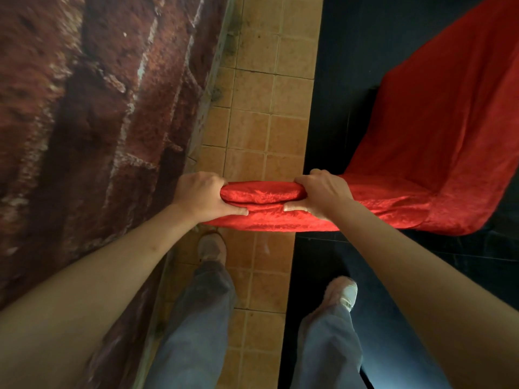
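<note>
The left grip (202,195) is closed round one end of a gathered bundle of red cloth (264,192), fingers curled over the top and thumb laid along the front. The right grip (323,192) clamps the other end the same way, its thumb pointing toward the left one. The bundle hangs in the air between them, out in front of the person and above the tiled floor (261,122). From the right grip the rest of the cloth runs loose to the right as one broad sheet over a dark surface (351,66); whether its far end lies free or is caught on something cannot be told. The fabric looks soft and limp with a slight sheen, so it is probably light but a little slippery, and it would sag wherever it is unsupported. The safest hold seems to be right at the bundle's ends, with the fingers wrapped round every layer so none slides out. Below are jeans (202,318) and pale shoes (212,247), and a brick wall (84,108) rises on the left.
</note>
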Demonstrator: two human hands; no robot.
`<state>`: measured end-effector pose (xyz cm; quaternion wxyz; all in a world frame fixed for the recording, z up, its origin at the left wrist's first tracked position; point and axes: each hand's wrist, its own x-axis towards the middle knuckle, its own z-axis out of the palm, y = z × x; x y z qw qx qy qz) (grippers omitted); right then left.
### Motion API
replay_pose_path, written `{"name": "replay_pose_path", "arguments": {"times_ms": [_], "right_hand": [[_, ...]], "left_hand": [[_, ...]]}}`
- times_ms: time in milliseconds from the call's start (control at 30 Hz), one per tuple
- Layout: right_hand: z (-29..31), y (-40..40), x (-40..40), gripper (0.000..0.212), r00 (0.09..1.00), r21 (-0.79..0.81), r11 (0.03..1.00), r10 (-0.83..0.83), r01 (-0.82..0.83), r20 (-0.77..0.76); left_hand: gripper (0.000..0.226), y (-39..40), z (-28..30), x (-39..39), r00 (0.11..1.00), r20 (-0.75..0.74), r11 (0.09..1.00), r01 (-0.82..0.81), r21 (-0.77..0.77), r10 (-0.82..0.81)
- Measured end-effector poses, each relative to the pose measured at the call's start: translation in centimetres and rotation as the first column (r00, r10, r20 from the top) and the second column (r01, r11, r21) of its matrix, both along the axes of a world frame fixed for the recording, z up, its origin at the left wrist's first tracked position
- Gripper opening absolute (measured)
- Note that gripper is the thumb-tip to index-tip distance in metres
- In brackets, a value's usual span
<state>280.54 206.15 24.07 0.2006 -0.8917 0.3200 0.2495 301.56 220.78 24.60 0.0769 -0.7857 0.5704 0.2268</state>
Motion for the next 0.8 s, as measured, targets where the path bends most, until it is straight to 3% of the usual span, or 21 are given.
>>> {"name": "replay_pose_path", "arguments": {"times_ms": [200, 500, 667, 800], "right_hand": [[4.3, -1.9, -0.9, 0.064, 0.998, 0.026, 0.999, -0.042, 0.041, 0.049], [12.0, -5.5, -5.2, 0.057, 0.988, 0.069, 0.996, -0.064, 0.054, 0.141], [15.7, -6.5, -9.2, 0.056, 0.975, 0.094, 0.992, -0.096, 0.079, 0.201], [18.2, -7.0, -12.0, 0.055, 0.963, 0.102, 0.987, -0.146, 0.125, 0.227]], "left_hand": [[0.094, -2.4, 5.0, -0.8, 0.996, 0.081, 0.998, 0.053, -0.038, -0.049], [0.077, -6.0, 14.4, -5.2, 0.971, 0.223, 0.979, 0.128, -0.160, -0.091], [0.086, -7.4, 19.8, -9.7, 0.941, 0.326, 0.982, 0.140, -0.125, -0.093], [0.082, -8.5, 23.6, -12.8, 0.930, 0.356, 0.981, 0.148, -0.125, -0.095]]}}
